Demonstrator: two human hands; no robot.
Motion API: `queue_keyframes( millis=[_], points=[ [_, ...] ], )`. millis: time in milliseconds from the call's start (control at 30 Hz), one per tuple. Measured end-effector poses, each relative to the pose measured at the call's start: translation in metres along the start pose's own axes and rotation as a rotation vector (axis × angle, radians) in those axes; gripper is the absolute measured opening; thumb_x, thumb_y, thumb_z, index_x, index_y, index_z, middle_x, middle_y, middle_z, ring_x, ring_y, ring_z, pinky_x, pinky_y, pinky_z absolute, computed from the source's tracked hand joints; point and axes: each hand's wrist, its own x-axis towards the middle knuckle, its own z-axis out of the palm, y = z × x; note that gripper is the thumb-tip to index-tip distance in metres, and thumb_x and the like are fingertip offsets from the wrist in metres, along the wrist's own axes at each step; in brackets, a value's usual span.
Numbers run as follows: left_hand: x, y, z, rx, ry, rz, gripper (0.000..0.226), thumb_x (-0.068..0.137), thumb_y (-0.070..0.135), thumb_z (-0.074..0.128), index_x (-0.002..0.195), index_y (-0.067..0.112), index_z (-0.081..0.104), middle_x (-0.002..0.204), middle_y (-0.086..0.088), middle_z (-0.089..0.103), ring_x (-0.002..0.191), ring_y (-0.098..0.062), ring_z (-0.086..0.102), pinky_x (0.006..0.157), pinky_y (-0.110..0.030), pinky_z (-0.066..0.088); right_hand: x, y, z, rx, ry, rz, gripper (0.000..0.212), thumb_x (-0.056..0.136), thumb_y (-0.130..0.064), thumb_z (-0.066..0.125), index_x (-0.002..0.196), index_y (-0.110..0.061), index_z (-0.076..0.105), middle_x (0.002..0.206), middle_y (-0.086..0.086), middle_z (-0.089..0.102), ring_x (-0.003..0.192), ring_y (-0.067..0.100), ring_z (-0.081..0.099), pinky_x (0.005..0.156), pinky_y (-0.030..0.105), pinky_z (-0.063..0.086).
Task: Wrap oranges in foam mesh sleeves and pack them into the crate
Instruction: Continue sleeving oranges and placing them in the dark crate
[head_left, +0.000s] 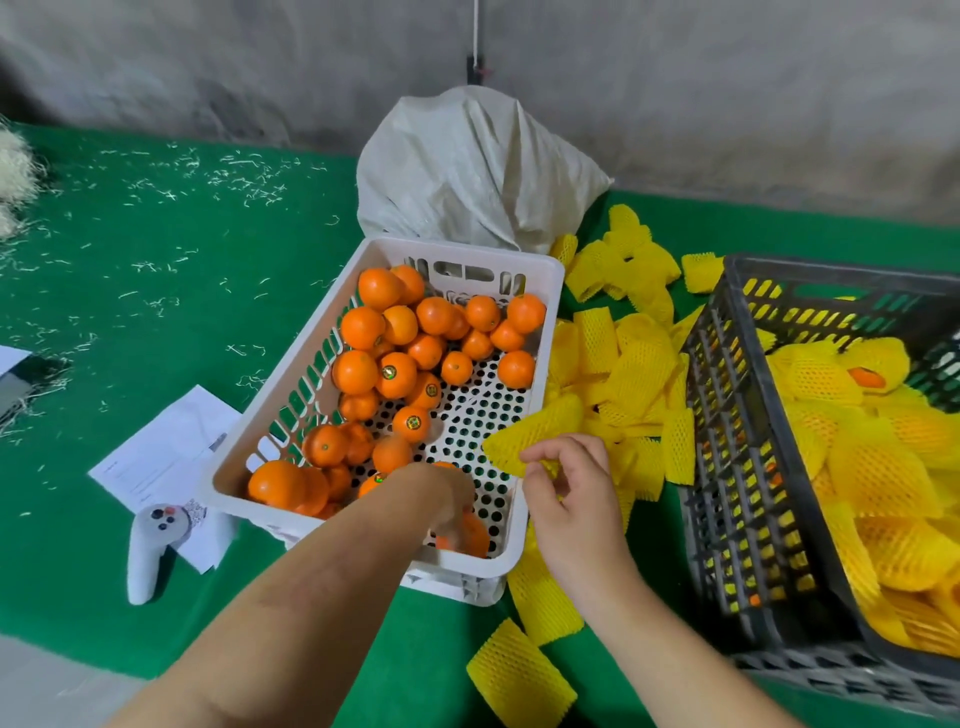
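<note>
Left hand reaches down into white basket curling over an orange, grip blurred so can't tell if closed, right hand pinches a foam sleeve above the sleeve pile; risk: orange slips out, thin sleeve tears.

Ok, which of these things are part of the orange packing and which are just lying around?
Part of the job:
left hand reaching into the white basket of oranges
right hand pinching a foam sleeve
sleeve pile
grey crate

Lying about:
controller
papers
white sack
</note>
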Motion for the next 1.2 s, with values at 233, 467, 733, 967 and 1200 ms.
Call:
queue_keyframes(
  millis=[233,467,733,967,1200],
  points=[
    [-0.025,-0.019,0.003,-1.195,0.65,0.131,0.077,0.075,0.068,0.076,0.139,0.035,0.051,0.121,0.002,0.066,0.094,-0.013,0.071,0.071,-0.035,0.06,0.0,0.011,-0.022,0.115,-0.043,0.237,0.034,0.096,-0.02,0.069,0.101,-0.051,0.057,0.101,-0.011,0.071,0.08,0.009,0.072,0.067,0.027,0.057],
    [-0.06,0.032,0.015,-1.759,0.712,0.513,0.051,0.072,0.069,0.083,0.116,0.044,0.075,0.09,0.001,0.071,0.084,-0.013,0.07,0.077,-0.024,0.058,0.001,0.009,-0.033,-0.072,0.021,0.207,0.022,0.101,-0.02,0.059,0.098,-0.04,0.068,0.086,-0.012,0.071,0.068,0.004,0.063,0.064,0.032,0.051],
    [-0.067,0.069,0.033,-1.879,0.581,0.691,0.069,0.078,0.055,0.079,0.132,0.013,0.067,0.109,-0.01,0.075,0.087,-0.021,0.07,0.077,-0.028,0.057,-0.003,0.004,-0.026,0.245,-0.162,0.503,0.021,0.093,-0.017,0.07,0.102,-0.035,0.075,0.098,-0.006,0.078,0.092,0.013,0.075,0.093,0.045,0.059],
    [-0.069,0.066,0.034,-1.802,0.58,0.726,0.074,0.066,0.056,0.093,0.131,0.028,0.072,0.151,-0.003,0.05,0.124,-0.033,0.066,0.085,-0.036,0.058,0.003,0.002,-0.029,0.348,0.09,0.6,0.021,0.092,-0.013,0.073,0.093,-0.034,0.076,0.095,-0.006,0.078,0.092,0.021,0.074,0.087,0.043,0.059],
    [-0.07,0.068,0.036,-1.76,0.587,0.727,0.077,0.075,0.048,0.087,0.14,0.014,0.064,0.138,-0.01,0.067,0.12,-0.032,0.069,0.091,-0.039,0.06,0.003,-0.011,-0.045,0.203,0.24,0.253,0.011,0.101,-0.019,0.062,0.1,-0.029,0.066,0.098,-0.01,0.072,0.094,0.006,0.068,0.079,0.026,0.053]
  ],
)
